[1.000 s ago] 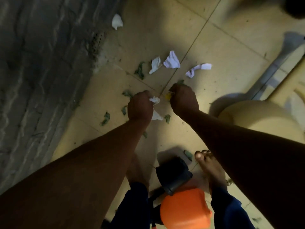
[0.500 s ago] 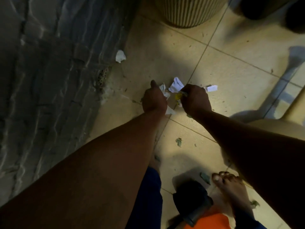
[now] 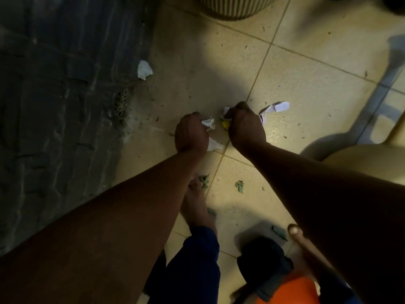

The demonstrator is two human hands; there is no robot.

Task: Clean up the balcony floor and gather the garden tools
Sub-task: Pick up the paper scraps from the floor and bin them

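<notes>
Head view, tiled balcony floor (image 3: 306, 88). Left hand (image 3: 191, 135): fingers curled tight round crumpled white paper scraps (image 3: 209, 124). Right hand (image 3: 245, 126): fingers closed on white paper and a small yellow bit (image 3: 225, 123). Loose paper strip (image 3: 275, 108) just beside the right hand. Another paper scrap (image 3: 144, 70) by the dark wall (image 3: 54, 95). Green leaf bits (image 3: 239, 186) near the bare feet. Ribbed pot (image 3: 234, 6) at top. Orange sprayer with black cap (image 3: 282, 284) at bottom.
</notes>
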